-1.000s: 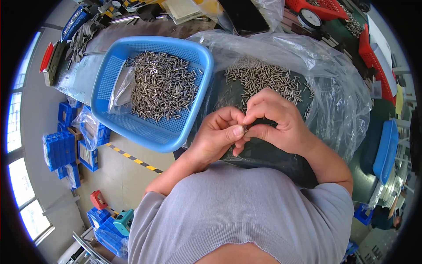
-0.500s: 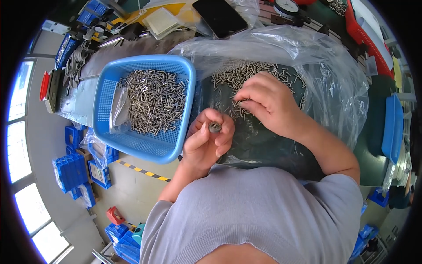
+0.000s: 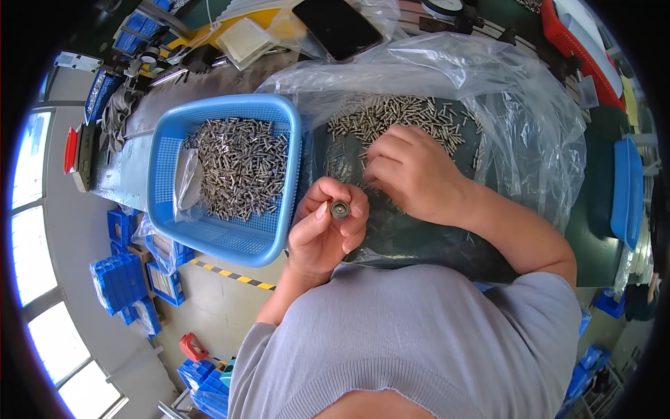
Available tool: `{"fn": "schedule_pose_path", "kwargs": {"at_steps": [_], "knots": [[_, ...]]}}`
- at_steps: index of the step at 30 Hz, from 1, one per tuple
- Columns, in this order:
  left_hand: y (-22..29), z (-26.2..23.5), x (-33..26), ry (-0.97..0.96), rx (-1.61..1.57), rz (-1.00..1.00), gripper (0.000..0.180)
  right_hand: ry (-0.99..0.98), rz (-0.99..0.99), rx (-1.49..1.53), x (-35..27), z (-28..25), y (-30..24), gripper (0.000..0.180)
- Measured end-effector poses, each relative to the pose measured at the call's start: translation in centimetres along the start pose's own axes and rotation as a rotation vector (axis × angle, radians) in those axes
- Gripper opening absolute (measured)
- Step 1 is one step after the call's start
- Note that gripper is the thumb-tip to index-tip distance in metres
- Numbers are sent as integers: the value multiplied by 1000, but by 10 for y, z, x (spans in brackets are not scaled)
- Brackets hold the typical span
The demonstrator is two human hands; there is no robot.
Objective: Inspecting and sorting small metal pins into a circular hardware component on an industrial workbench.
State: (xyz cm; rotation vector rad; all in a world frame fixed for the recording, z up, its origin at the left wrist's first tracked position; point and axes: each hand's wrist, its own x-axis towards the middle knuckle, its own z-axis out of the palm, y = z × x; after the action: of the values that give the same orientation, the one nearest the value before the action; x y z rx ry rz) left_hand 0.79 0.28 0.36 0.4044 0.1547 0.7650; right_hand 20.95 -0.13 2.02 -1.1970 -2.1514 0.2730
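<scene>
My left hand (image 3: 310, 230) is closed around a small round metal cylinder (image 3: 340, 209), its ringed end with a bright centre facing up. To the right of it, my right hand (image 3: 415, 174) hangs over the near edge of a pile of small metal pins (image 3: 380, 115). The right fingers are curled together; their tips are partly hidden, and what they hold, if anything, cannot be made out. Beside my left hand stands a blue plastic basket (image 3: 296, 150) containing many similar pins (image 3: 241, 167) and a clear bag (image 3: 187, 185).
A clear plastic sheet (image 3: 523, 126) lies around the loose pile on the dark green table (image 3: 419, 241). Farther back are a black phone (image 3: 337, 28), a pale pad (image 3: 244, 42) and a dial gauge (image 3: 442, 7). A red bin (image 3: 579, 52) and a blue tray (image 3: 626, 192) are at the right.
My right hand has moved slightly left and down, its fingertips now less visible. The cylinder in my left hand shows a clearer ringed end. The view has shifted a little.
</scene>
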Motion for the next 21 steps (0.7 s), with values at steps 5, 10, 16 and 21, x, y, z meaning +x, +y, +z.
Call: {"fn": "schedule_pose_path", "kwargs": {"at_steps": [5,10,16,21], "knots": [[1,6,-1,58,50,-27,24,5,120,215,3,-13,0,10],[-1,9,0,108,137,-71,22,-82,390,610,4,-23,-2,16],[-2,11,2,164,135,-60,21,-184,623,891,7,-32,-11,10],[-2,9,4,120,137,-64,19,13,418,864,4,-25,-16,8]]}}
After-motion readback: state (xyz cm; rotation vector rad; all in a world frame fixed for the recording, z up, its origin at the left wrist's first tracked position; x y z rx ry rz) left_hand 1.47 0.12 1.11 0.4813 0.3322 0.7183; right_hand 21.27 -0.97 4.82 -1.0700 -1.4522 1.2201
